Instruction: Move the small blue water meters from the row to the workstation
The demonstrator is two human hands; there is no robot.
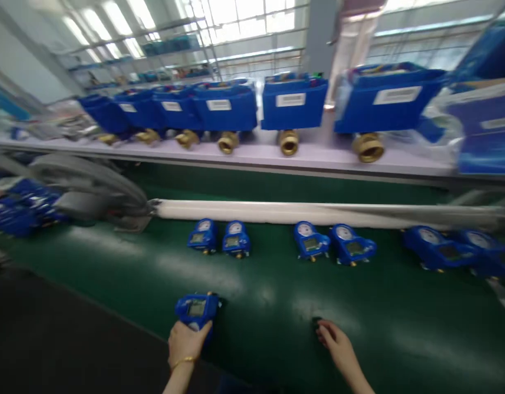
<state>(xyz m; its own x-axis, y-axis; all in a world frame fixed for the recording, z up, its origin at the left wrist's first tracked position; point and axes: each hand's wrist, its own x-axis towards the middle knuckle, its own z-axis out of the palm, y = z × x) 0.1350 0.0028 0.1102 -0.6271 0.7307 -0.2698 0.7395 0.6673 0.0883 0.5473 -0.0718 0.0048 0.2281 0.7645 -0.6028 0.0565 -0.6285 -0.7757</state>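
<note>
Left hand grasps meter from below, display up, at near edge of green belt. Right hand rests on belt, fingertips at small dark part; pinched or merely touched, cannot tell. Step in hand, judged: handling one meter apart from row lying paired beside white rail. Next move calls for steady hold on meter and sure purchase on dark part. Behind: bins and brass fittings on shelf.
</note>
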